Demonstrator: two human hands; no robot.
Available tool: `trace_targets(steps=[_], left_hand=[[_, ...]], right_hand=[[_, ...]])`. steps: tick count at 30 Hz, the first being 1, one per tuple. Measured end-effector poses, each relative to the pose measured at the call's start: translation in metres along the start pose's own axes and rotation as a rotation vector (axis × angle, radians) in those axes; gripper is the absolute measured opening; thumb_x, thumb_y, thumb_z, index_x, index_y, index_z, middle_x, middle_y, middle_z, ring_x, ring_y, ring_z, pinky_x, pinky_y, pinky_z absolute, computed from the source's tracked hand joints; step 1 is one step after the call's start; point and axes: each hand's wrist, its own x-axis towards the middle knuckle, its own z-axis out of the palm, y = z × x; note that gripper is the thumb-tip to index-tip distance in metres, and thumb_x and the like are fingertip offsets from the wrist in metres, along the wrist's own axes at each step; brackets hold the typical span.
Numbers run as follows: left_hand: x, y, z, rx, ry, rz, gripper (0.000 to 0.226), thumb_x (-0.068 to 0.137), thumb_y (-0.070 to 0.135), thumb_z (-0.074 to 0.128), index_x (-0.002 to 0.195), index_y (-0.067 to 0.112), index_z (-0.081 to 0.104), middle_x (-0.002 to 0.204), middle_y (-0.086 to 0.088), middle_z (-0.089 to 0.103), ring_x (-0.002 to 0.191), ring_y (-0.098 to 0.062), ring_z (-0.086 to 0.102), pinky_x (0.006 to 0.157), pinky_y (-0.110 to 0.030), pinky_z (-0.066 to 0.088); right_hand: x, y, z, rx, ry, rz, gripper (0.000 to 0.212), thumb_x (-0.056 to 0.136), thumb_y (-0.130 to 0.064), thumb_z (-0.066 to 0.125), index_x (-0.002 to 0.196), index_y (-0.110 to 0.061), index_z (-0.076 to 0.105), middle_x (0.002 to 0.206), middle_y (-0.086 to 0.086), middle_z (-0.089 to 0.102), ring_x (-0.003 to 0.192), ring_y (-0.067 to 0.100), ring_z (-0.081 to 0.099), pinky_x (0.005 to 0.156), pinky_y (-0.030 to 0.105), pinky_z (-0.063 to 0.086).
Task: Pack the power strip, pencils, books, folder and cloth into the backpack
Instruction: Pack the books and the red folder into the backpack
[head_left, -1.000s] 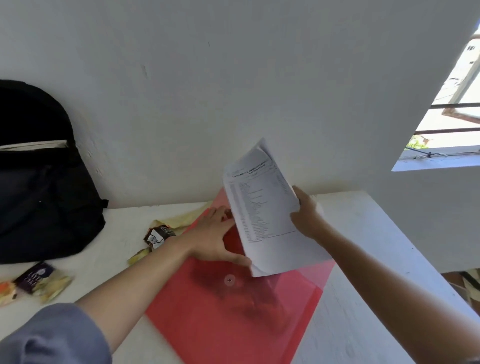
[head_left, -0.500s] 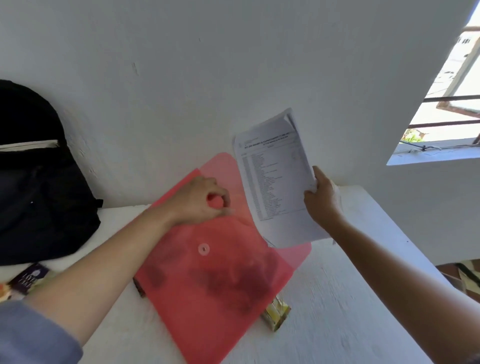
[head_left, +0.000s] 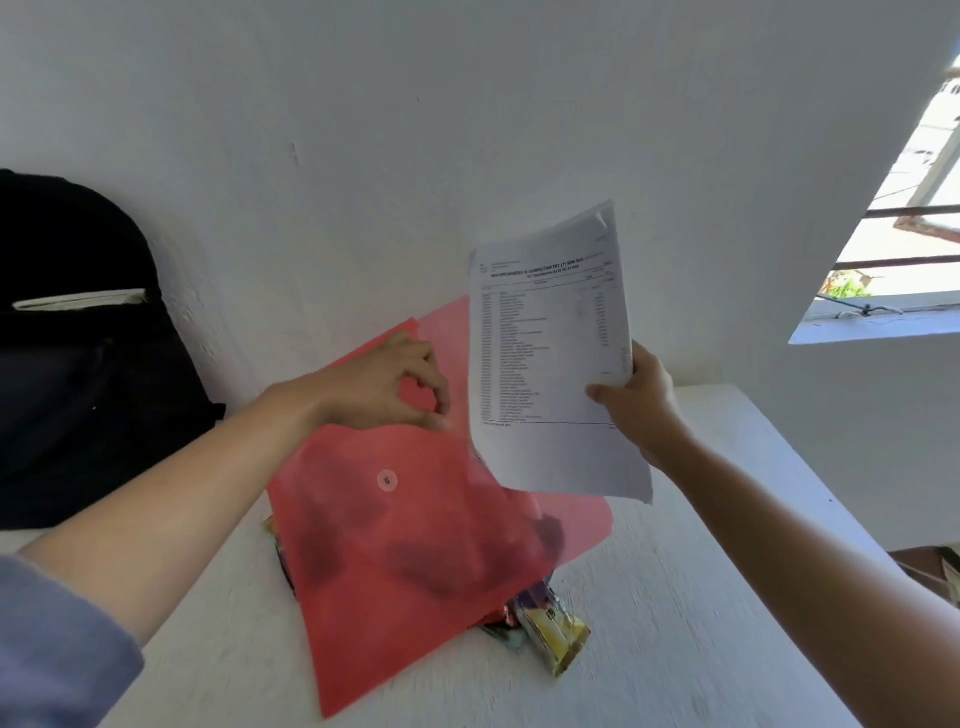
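Head view: the packing looks partly done at best. The red folder (head_left: 415, 545) is not in the backpack (head_left: 78, 389) yet; it is tilted up off the table (head_left: 701, 597), over some snack packets (head_left: 550, 629). The left hand (head_left: 384, 387) pinches its top edge between thumb and forefinger. The right hand (head_left: 636, 402) grips papers (head_left: 550, 364) just above the folder's mouth, thumb in front and fingers hidden behind, probably about to slip them in. The backpack leans on the wall, well apart, with a pale flat edge (head_left: 78, 300) in its opening, perhaps a book. No power strip, pencils or cloth are in view.
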Motion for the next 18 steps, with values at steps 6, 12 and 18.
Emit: trace_targets(steps=[6,12,18], left_hand=[[-0.002,-0.008,-0.005,-0.01,0.029,-0.029,0.02,0.074,0.06,0.079,0.083,0.043,0.074,0.096,0.008,0.052,0.108,-0.001,0.036,0.095,-0.017,0.032],[-0.001,-0.017,-0.009,0.062,0.112,-0.039,0.015,0.076,0.053,0.082,0.083,0.041,0.075,0.103,0.02,0.052,0.11,-0.009,0.031,0.107,-0.027,0.028],[-0.003,-0.012,-0.003,0.107,0.19,-0.009,0.039,0.07,0.069,0.069,0.083,0.033,0.072,0.092,0.011,0.048,0.095,-0.008,0.035,0.083,-0.018,0.034]], right_hand=[[-0.004,-0.001,-0.004,-0.013,-0.1,-0.041,0.037,0.08,0.003,0.067,0.097,-0.029,0.061,0.096,0.0,0.07,0.091,0.03,0.066,0.074,0.04,0.058],[-0.008,-0.003,-0.013,-0.002,-0.37,0.023,0.034,0.081,0.008,0.067,0.106,-0.016,0.063,0.106,0.012,0.07,0.1,0.038,0.066,0.086,0.057,0.057],[-0.011,-0.016,-0.011,-0.262,-0.467,-0.034,0.041,0.078,0.001,0.066,0.093,-0.038,0.06,0.103,0.004,0.069,0.095,0.032,0.067,0.081,0.054,0.059]])
